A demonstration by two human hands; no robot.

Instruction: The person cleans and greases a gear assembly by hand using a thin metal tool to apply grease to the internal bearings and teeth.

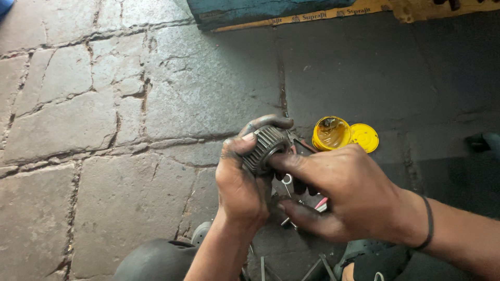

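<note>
I look down through the head camera and I see both hands raised above a floor of grey stone slabs point(94, 125). The left hand point(240, 183) is closed around a small grey metal gear with fine teeth on its rim point(265, 147); the thumb lies on the near side of the teeth and the index finger curls over the top. The gear is in the middle of the view, held in the air above the floor. Its axis points from lower left to upper right and a little away from me, so the round face looks toward the right hand. The right hand point(346, 195) comes from the right side, and its thumb and fingers are pressed together on this face of the gear, so both hands grip the same part. Both hands are dark with grease.

Just behind the right hand, a round yellow plastic tub point(330, 133) stands open on the dark floor, and its flat yellow lid point(364, 138) lies touching it on the right. At the top edge, a long yellow strip with dark print point(312, 15) runs under a dark teal block point(250, 10).
</note>
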